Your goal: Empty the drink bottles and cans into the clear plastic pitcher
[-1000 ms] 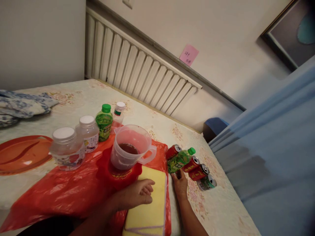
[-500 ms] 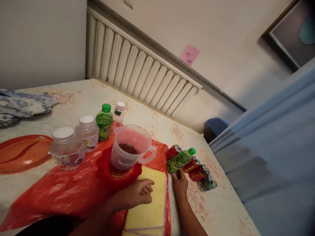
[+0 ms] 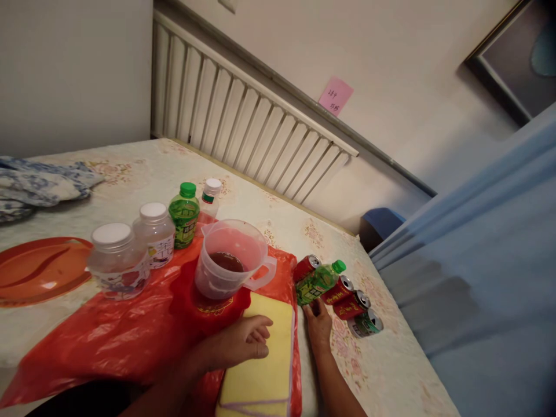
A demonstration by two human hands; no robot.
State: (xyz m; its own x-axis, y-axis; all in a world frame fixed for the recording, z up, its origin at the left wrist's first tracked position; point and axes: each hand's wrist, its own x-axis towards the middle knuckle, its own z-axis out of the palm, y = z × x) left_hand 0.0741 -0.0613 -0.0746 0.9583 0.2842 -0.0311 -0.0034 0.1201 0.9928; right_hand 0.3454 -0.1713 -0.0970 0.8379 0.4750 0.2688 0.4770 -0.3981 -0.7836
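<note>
My left hand [image 3: 245, 343] hovers over a folded yellow cloth [image 3: 271, 370], its fingers loosely bent, the thumb apart and nothing in it. At the right, my right hand [image 3: 318, 324] reaches to the lower end of a green-capped drink bottle [image 3: 316, 284]. Its fingers are partly hidden but look closed on the bottle, which leans to the right among the cans. Two red cans [image 3: 353, 305] and a green can [image 3: 365, 324] are beside it, with another red can [image 3: 306, 266] behind. A translucent measuring jug [image 3: 230, 263] with dark liquid stands on a red dish [image 3: 186, 301].
Two white-lidded clear jars [image 3: 119, 269], a green bottle [image 3: 185, 217] and a white-capped bottle [image 3: 209, 200] stand left of the jug. Under them spreads a red plastic sheet [image 3: 108, 341]. An orange tray [image 3: 43, 269] and patterned cloth [image 3: 39, 185] are farther left. A radiator [image 3: 243, 116] borders the table.
</note>
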